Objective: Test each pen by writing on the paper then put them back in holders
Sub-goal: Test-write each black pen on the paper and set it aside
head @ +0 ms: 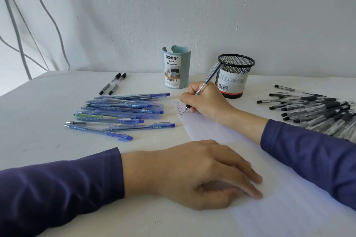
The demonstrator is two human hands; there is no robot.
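Hands, right with pen (two holders)

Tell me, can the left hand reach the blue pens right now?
Probably yes. The left hand rests open on the paper, holding nothing, and the blue pens lie ahead of it on the table with nothing between.

A single head-worn camera is looking forward and down over the table, facing the white wall behind it; the left hand is looming close below, the right hand sitting farther out at centre.
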